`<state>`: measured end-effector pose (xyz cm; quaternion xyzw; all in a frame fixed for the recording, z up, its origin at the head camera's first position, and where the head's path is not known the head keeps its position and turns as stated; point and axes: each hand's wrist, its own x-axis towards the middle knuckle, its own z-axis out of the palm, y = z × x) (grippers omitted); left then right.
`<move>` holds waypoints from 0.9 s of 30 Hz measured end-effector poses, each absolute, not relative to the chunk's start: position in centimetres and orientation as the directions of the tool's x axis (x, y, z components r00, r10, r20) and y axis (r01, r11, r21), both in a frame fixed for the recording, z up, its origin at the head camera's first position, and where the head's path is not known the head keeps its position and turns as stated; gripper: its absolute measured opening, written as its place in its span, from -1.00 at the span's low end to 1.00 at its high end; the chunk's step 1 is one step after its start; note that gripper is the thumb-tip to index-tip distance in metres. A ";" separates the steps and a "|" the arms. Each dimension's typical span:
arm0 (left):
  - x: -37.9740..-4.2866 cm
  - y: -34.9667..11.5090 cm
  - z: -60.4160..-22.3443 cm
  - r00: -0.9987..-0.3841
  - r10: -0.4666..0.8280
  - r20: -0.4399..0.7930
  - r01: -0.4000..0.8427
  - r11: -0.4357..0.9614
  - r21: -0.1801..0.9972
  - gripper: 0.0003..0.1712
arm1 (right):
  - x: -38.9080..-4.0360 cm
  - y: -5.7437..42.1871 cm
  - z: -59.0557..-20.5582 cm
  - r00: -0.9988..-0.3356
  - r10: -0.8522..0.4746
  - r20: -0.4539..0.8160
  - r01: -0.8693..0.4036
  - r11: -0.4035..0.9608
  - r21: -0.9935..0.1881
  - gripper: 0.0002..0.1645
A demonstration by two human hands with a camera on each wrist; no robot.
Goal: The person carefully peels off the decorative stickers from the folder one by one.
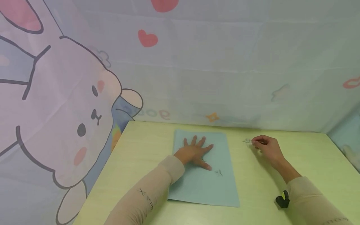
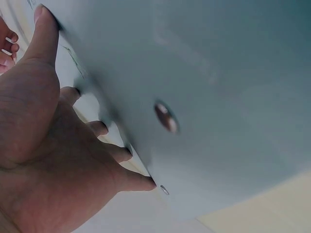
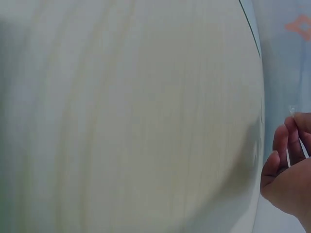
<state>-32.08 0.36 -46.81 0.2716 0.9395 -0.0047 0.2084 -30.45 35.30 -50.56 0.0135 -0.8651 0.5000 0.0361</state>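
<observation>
A light-blue sheet [image 1: 202, 190] lies on the table. My left hand [image 1: 194, 153] rests on it, palm down with the fingers spread. In the left wrist view, the left hand [image 2: 63, 150] touches the blue surface [image 2: 233, 97], which bears two small oval metallic-looking spots. Near my left thumb is a small patch of thin dark lines [image 1: 218, 172] on the sheet. To the right of the sheet, my right hand [image 1: 268, 150] pinches a small see-through piece [image 1: 247, 141] with fine dark lines. In the right wrist view, that clear piece [image 3: 292, 109] shows at the fingertips of the right hand [image 3: 291, 170].
The table [image 1: 309, 156] is pale yellow-green with a faint wood grain. A small black object [image 1: 282, 200] with a yellow-green part sits beside my right sleeve. A printed cloth [image 1: 211, 68] with hearts and a cartoon rabbit hangs along the back and left edges.
</observation>
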 end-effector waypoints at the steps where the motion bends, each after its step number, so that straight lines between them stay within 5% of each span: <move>1: -32.1 0.4 -46.8 -0.765 0.509 -0.395 0.513 0.852 0.105 0.25 | -30.5 35.7 -50.5 -0.997 0.030 0.078 -0.052 0.502 -0.863 -0.52; 27: -32.3 0.2 -47.1 -0.768 0.511 -0.386 0.514 0.851 0.103 0.25 | -32.5 40.5 -51.7 -0.978 0.207 -0.015 0.145 0.630 -0.763 -0.51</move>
